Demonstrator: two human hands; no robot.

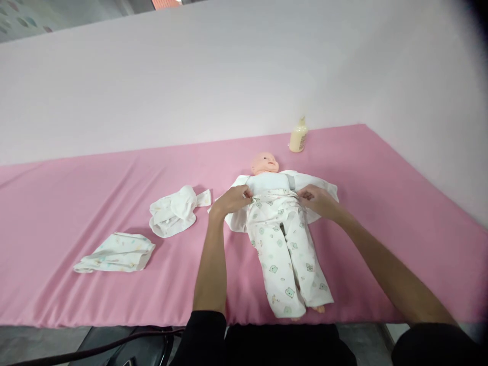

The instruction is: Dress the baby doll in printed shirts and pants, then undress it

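A baby doll (266,162) lies on its back, head toward the wall, in a white top. White printed trousers (272,244) cover its legs up to the waist, and one foot shows below a cuff. At the waistband's left side, my left hand (233,198) pinches the fabric. My right hand (318,201) is closed on the waistband at the opposite side. An opened white garment (312,184) spreads out under the doll on both sides.
Left of the doll lie a crumpled white cloth item (177,211) and a folded printed cloth (118,252). A pump bottle (298,136) of pale yellow liquid stands near the wall (190,81). The pink-covered table (366,203) ends close to my body, with a dark chair (133,351) below.
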